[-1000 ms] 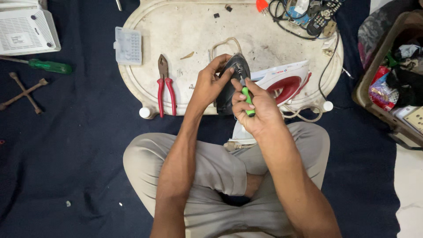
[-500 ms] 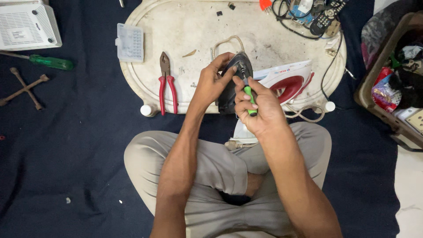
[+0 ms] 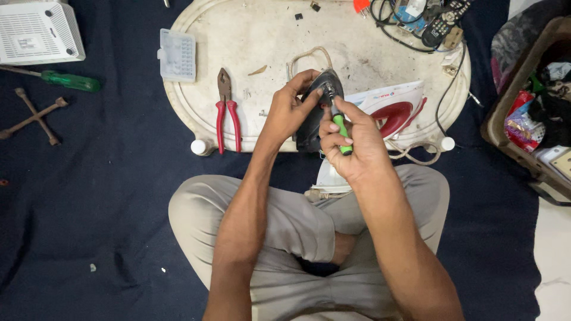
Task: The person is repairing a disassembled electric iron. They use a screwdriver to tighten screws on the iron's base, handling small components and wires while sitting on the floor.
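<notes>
Left hand (image 3: 285, 113): fingers wrapped round the dark iron part (image 3: 312, 116), frame centre.
Right hand (image 3: 351, 145): fingers pinching the green screwdriver (image 3: 340, 132), tip on it.

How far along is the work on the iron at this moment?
Done: the red and white iron shell lies apart on the white tray. In hand: the left hand steadies the dark iron part while the right hand works a green-handled screwdriver into it. Left: the parts are not yet rejoined; the red pliers lie unused.
</notes>
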